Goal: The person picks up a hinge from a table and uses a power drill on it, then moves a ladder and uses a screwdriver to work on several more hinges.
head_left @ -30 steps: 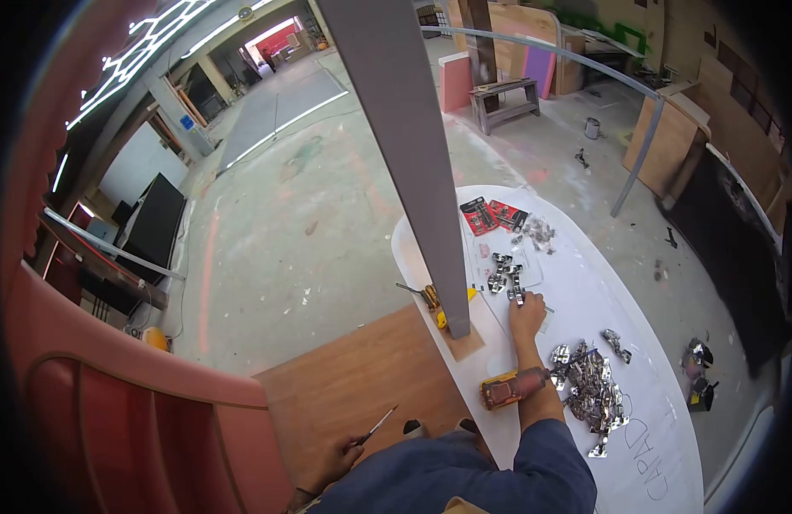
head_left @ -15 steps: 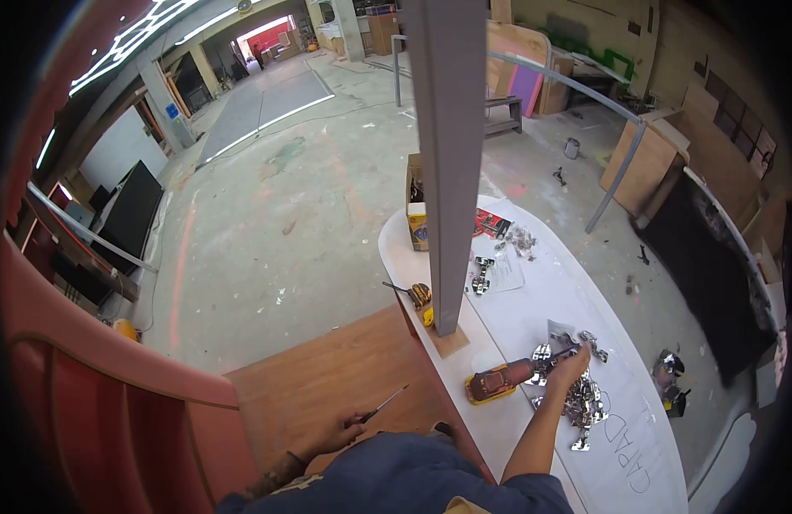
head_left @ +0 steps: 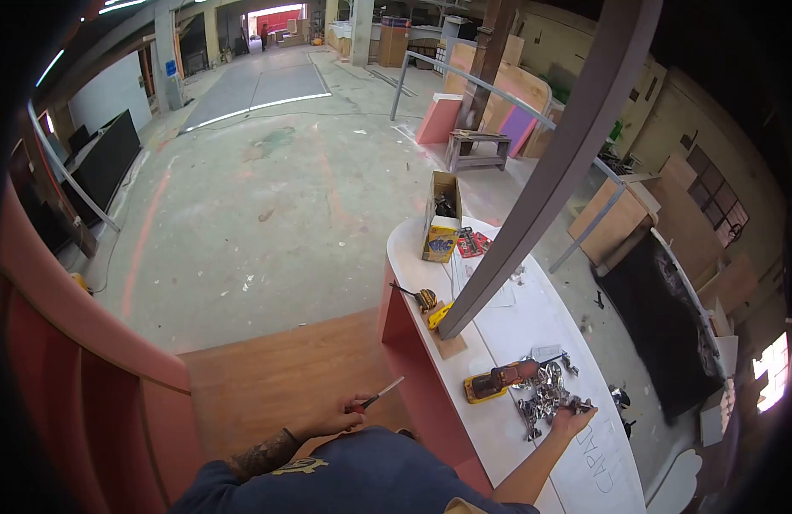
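My left hand (head_left: 351,415) is closed around the handle of a screwdriver (head_left: 381,396), its shaft pointing up and right over the brown wooden panel (head_left: 267,368). At the right, on the white tabletop, my right hand (head_left: 574,418) holds a shiny metal hinge (head_left: 577,404). A pile of similar metal hinges (head_left: 543,392) lies just left of that hand. Beside the pile, a yellow and black cordless drill (head_left: 499,380) rests on its side.
A grey post (head_left: 541,188) rises from the white table (head_left: 499,428). Near its foot are a yellow tape measure (head_left: 425,299), a yellow tool (head_left: 440,315) and an open box (head_left: 441,223). Red curved furniture (head_left: 96,343) stands at left.
The view has shifted, so the post now leans right. My right hand has moved from the far side of the pile to its near right side, now with a hinge. The screwdriver remains in my left hand.
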A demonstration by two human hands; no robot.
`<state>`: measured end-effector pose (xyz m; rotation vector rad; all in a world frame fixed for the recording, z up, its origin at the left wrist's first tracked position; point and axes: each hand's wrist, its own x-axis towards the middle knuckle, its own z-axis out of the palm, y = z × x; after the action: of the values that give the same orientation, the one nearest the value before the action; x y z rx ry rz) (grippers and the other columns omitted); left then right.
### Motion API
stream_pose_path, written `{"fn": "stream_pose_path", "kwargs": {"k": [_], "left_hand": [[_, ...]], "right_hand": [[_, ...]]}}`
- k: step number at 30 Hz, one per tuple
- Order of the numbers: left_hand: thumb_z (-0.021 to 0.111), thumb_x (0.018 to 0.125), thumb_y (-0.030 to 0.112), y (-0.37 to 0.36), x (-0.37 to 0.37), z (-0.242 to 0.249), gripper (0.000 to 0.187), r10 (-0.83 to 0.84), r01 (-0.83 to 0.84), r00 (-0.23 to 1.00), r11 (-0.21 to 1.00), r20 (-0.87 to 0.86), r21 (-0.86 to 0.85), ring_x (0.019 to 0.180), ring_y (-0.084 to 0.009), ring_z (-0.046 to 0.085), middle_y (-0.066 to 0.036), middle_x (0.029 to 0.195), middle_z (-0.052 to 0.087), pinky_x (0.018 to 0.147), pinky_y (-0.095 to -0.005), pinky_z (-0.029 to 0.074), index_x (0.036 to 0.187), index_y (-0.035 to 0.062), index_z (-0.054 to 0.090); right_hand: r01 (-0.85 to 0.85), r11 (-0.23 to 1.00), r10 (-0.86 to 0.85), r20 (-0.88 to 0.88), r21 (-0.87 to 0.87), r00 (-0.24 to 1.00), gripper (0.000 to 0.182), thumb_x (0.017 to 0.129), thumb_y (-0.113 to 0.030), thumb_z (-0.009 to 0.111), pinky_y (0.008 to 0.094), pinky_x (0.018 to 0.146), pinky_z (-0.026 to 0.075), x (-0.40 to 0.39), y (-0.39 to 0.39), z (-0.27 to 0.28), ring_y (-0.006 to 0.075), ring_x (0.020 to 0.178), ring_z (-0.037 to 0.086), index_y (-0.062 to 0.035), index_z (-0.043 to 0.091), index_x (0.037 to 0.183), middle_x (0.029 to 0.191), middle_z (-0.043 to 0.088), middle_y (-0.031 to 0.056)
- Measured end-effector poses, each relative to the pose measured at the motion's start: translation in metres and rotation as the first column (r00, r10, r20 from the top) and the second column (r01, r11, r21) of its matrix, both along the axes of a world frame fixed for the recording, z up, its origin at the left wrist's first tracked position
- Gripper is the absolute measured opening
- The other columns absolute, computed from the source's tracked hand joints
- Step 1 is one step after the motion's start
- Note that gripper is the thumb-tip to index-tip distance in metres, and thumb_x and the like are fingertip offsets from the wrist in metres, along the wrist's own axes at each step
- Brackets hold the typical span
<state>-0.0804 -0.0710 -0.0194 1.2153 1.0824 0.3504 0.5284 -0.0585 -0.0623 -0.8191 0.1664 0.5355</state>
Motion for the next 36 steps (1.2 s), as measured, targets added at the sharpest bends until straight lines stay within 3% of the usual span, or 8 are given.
{"fn": "stream_pose_path", "kwargs": {"k": [3, 5, 7, 9, 15, 18, 23, 36], "left_hand": [[0.067, 0.096, 0.015, -0.009, -0.016, -0.007, 0.069, 0.072, -0.073, 0.991, 0.997, 0.117, 0.004, 0.089, -0.0114, 0.061, -0.005, 0.122, 0.064, 0.084, -0.0285, 0.057, 0.160, 0.0030, 0.044], [0.066, 0.093, 0.011, -0.012, -0.025, -0.005, 0.071, 0.030, -0.042, 0.991, 0.995, 0.133, 0.085, 0.090, -0.0100, 0.061, -0.005, 0.125, 0.062, 0.083, -0.0273, 0.056, 0.161, 0.0045, 0.044], [0.065, 0.093, 0.009, -0.014, -0.026, 0.011, 0.071, 0.005, -0.020, 0.985, 0.996, 0.170, 0.084, 0.088, -0.0095, 0.060, -0.004, 0.123, 0.063, 0.082, -0.0269, 0.056, 0.161, 0.0053, 0.044], [0.064, 0.093, 0.007, -0.014, -0.026, 0.026, 0.072, -0.027, 0.012, 0.980, 0.997, 0.200, 0.078, 0.086, -0.0089, 0.060, -0.004, 0.121, 0.063, 0.081, -0.0265, 0.055, 0.162, 0.0061, 0.044], [0.064, 0.092, 0.002, -0.012, -0.019, 0.084, 0.058, -0.196, 0.137, 0.973, 0.912, 0.117, 0.387, 0.080, -0.0108, 0.062, -0.006, 0.106, 0.072, 0.073, -0.0280, 0.054, 0.150, 0.0047, 0.059], [0.067, 0.090, 0.002, -0.014, -0.022, 0.098, 0.048, -0.190, 0.139, 0.982, 0.763, 0.013, 0.631, 0.079, -0.0150, 0.067, -0.012, 0.102, 0.074, 0.072, -0.0298, 0.055, 0.138, 0.0022, 0.068], [0.067, 0.086, 0.001, -0.015, -0.033, 0.126, 0.045, -0.180, 0.203, 0.979, 0.782, -0.098, 0.589, 0.080, -0.0234, 0.072, -0.016, 0.101, 0.075, 0.074, -0.0334, 0.058, 0.132, 0.0008, 0.071], [0.067, 0.087, 0.001, -0.024, -0.041, 0.123, 0.048, -0.197, 0.238, 0.971, 0.719, -0.138, 0.653, 0.078, -0.0265, 0.071, -0.017, 0.110, 0.075, 0.072, -0.0356, 0.058, 0.135, 0.0027, 0.070]], "right_hand": [[0.019, 0.992, -0.021, -0.010, -0.123, 1.000, 0.036, 0.104, -0.047, 0.048, 0.0363, 0.065, 0.050, -0.040, -0.034, 0.016, 0.0199, 0.075, 0.056, -0.0130, 0.059, 0.112, 0.095, 0.061, 0.0086], [-0.419, 0.907, 0.419, 0.015, 0.032, 0.908, 0.030, 0.101, -0.041, 0.047, 0.0363, 0.056, 0.049, -0.041, -0.065, -0.018, 0.0193, 0.064, 0.054, -0.0146, 0.059, 0.111, 0.088, 0.061, 0.0077], [-0.433, 0.891, 0.427, -0.071, -0.139, 0.901, 0.026, 0.101, -0.037, 0.051, 0.0362, 0.049, 0.046, -0.098, -0.074, -0.003, 0.0189, 0.055, 0.050, -0.0139, 0.059, 0.109, 0.084, 0.061, 0.0081], [-0.722, 0.692, 0.712, -0.179, 0.016, 0.679, 0.024, 0.103, -0.032, 0.051, 0.0344, 0.051, 0.047, -0.130, -0.088, -0.005, 0.0185, 0.057, 0.052, -0.0128, 0.059, 0.115, 0.086, 0.063, 0.0100], [-0.872, 0.400, 0.911, -0.232, 0.283, 0.342, 0.034, 0.107, -0.030, 0.051, 0.0330, 0.064, 0.050, -0.244, -0.074, 0.001, 0.0209, 0.075, 0.058, -0.0078, 0.057, 0.132, 0.094, 0.062, 0.0134], [-0.910, 0.407, 0.896, -0.224, 0.075, 0.382, 0.034, 0.106, -0.029, 0.049, 0.0338, 0.065, 0.052, -0.286, -0.062, 0.039, 0.0211, 0.075, 0.059, -0.0074, 0.058, 0.130, 0.092, 0.060, 0.0100], [-0.918, 0.245, 0.967, -0.153, 0.312, 0.205, 0.035, 0.107, -0.031, 0.048, 0.0304, 0.053, 0.051, -0.293, -0.057, 0.052, 0.0193, 0.069, 0.060, -0.0081, 0.058, 0.132, 0.088, 0.059, 0.0077], [-0.974, 0.226, 0.964, -0.142, -0.017, 0.226, 0.026, 0.111, -0.030, 0.047, 0.0257, 0.041, 0.044, -0.325, -0.052, 0.067, 0.0153, 0.057, 0.061, -0.0084, 0.055, 0.123, 0.085, 0.059, 0.0050]]}}
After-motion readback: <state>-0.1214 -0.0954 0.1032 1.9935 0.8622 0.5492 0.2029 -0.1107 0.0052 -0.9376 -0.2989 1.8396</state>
